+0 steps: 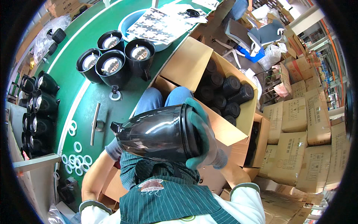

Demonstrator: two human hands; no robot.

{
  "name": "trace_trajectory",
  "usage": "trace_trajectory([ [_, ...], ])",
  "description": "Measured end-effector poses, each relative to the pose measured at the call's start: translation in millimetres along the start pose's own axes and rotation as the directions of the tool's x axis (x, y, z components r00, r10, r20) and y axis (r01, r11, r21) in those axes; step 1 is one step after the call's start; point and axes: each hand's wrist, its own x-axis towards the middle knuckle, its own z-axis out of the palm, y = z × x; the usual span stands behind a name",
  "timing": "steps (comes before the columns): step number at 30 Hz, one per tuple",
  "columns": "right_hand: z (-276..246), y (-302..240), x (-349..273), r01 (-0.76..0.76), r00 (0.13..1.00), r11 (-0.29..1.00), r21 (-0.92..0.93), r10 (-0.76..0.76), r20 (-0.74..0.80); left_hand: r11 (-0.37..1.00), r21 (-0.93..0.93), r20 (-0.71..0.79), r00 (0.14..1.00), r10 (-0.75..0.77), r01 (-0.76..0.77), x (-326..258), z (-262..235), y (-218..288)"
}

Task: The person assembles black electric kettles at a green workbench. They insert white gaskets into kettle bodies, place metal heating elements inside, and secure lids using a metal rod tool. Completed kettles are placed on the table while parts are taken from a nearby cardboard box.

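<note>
Jug (156,132) faces partly open tabletop (113,112) spout-first; right fingers (198,112) clasp its rimmed end (left fingers hidden).

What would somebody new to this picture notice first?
Probably the big glossy black vessel in the centre, its wide end gripped by the gloved right hand. Next might come the four black vessels with silvery insides clustered on the green table at upper left. Right of centre, an open carton full of black cylindrical parts also stands out.
</note>
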Motion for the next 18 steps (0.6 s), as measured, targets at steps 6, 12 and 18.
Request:
trace_trajectory([
  [6, 4.3, -3.1, -4.2, 0.098, 0.993, 0.99, 0.099, -0.091, -0.078, 0.994, -0.033, 0.087, 0.991, -0.1, 0.104, 13.3, 1.4, 12.0],
  [12, -1.9, -24.3, 6.1, -0.046, 0.997, 0.994, 0.097, 0.039, 0.068, 0.987, -0.061, 0.097, 0.985, -0.141, 0.147, 7.7, -7.1, 17.6],
  [18, -11.8, -15.1, 9.6, -0.116, 0.992, 0.984, 0.135, 0.108, 0.068, 0.996, -0.094, -0.049, 0.999, -0.016, 0.011, 7.8, -13.7, 8.9],
])
